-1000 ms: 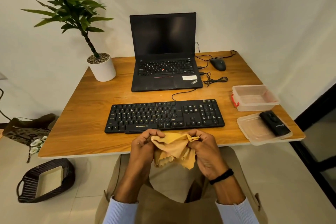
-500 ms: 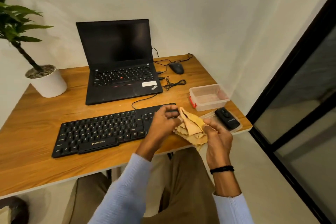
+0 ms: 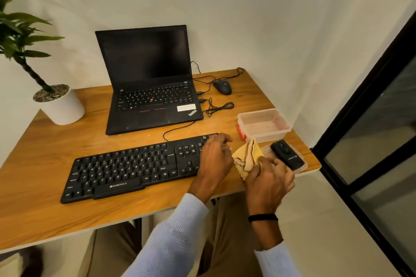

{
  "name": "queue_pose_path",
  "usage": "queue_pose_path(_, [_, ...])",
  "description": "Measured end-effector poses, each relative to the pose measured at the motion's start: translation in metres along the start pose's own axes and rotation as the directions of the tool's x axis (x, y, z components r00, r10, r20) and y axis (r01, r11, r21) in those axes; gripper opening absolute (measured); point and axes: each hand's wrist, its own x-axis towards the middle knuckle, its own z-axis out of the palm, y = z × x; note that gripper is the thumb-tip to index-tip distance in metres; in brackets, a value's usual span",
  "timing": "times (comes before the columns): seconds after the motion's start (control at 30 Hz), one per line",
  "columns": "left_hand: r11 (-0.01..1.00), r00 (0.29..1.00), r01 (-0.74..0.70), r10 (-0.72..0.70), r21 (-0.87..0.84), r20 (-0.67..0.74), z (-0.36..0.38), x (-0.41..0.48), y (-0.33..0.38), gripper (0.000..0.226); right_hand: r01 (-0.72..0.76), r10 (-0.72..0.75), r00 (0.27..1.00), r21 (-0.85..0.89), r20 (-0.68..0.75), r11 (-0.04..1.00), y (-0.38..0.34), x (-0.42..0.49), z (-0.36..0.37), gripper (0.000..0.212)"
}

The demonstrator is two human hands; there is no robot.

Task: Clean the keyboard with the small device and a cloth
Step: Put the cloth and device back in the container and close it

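Your right hand (image 3: 267,177) grips the crumpled yellow cloth (image 3: 247,156), while your left hand (image 3: 213,159) rests loosely curled on the flat black plastic keyboard's (image 3: 126,168) right end.

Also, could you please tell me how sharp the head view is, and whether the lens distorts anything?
Head view: warm, soft light, no harsh glare; the left hand and right hand are slightly motion-blurred beside the cloth; keyboard legends look soft; the wide lens leans the door frame.

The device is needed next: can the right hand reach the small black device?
Probably yes: the right hand sits just beside the device with nothing between them, though it grips the cloth, which it must drop first.
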Motion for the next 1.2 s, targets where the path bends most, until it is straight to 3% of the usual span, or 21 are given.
queue_pose_path(0.07, [0.999,0.998,0.026,-0.027,-0.02,-0.049,-0.021,-0.01,-0.011,0.027,0.051,-0.053,0.998,0.088,0.016,0.995,-0.012,-0.003,-0.002,0.021])
queue_pose_path(0.13, [0.996,0.993,0.087,-0.087,-0.008,-0.083,-0.048,-0.023,-0.028,0.032,0.078,-0.113,0.984,0.233,0.137,0.969,-0.026,-0.007,-0.004,0.024])
queue_pose_path(0.23, [0.964,0.956,0.254,-0.238,0.079,-0.171,-0.095,-0.048,-0.053,0.059,0.103,-0.229,0.911,0.349,0.342,0.931,-0.045,-0.015,-0.001,0.037])
queue_pose_path(0.33, [0.815,0.831,0.536,-0.463,0.221,-0.307,-0.147,-0.076,-0.086,0.112,0.188,-0.309,0.83,0.288,0.464,0.939,-0.058,-0.025,0.009,0.062])
queue_pose_path(0.4, [0.713,0.734,0.668,-0.584,0.215,-0.345,-0.176,-0.095,-0.111,0.138,0.242,-0.327,0.789,0.225,0.521,0.944,-0.064,-0.029,0.017,0.078])
queue_pose_path(0.47, [0.66,0.673,0.732,-0.658,0.171,-0.339,-0.193,-0.109,-0.132,0.15,0.304,-0.338,0.744,0.159,0.576,0.939,-0.07,-0.028,0.024,0.089])
queue_pose_path(0.57, [0.644,0.654,0.746,-0.66,0.17,-0.369,-0.198,-0.118,-0.149,0.153,0.471,-0.406,0.648,0.079,0.644,0.878,-0.085,-0.021,0.032,0.101])
queue_pose_path(0.63, [0.663,0.658,0.733,-0.634,0.155,-0.406,-0.195,-0.117,-0.152,0.151,0.583,-0.479,0.54,0.103,0.692,0.806,-0.105,-0.014,0.039,0.111])
queue_pose_path(0.73, [0.692,0.667,0.711,-0.603,0.129,-0.438,-0.189,-0.115,-0.156,0.149,0.709,-0.575,0.278,0.239,0.77,0.664,-0.142,-0.003,0.059,0.129])
queue_pose_path(0.8, [0.698,0.662,0.706,-0.593,0.118,-0.459,-0.187,-0.116,-0.159,0.149,0.74,-0.564,0.108,0.313,0.819,0.596,-0.166,0.004,0.074,0.14])
queue_pose_path(0.9, [0.71,0.662,0.696,-0.578,0.106,-0.477,-0.184,-0.116,-0.163,0.149,0.769,-0.501,-0.028,0.338,0.865,0.542,-0.192,0.015,0.09,0.139])
queue_pose_path(1.07, [0.72,0.657,0.686,-0.553,0.105,-0.513,-0.18,-0.103,-0.167,0.148,0.792,-0.484,-0.041,0.323,0.874,0.517,-0.216,0.031,0.105,0.112])
queue_pose_path(1.13, [0.72,0.657,0.686,-0.551,0.103,-0.514,-0.18,-0.094,-0.171,0.148,0.762,-0.497,-0.012,0.33,0.868,0.558,-0.22,0.035,0.107,0.103])
queue_pose_path(1.2, [0.725,0.661,0.681,-0.546,0.104,-0.514,-0.182,-0.084,-0.175,0.149,0.698,-0.554,0.063,0.36,0.83,0.619,-0.22,0.035,0.106,0.101])
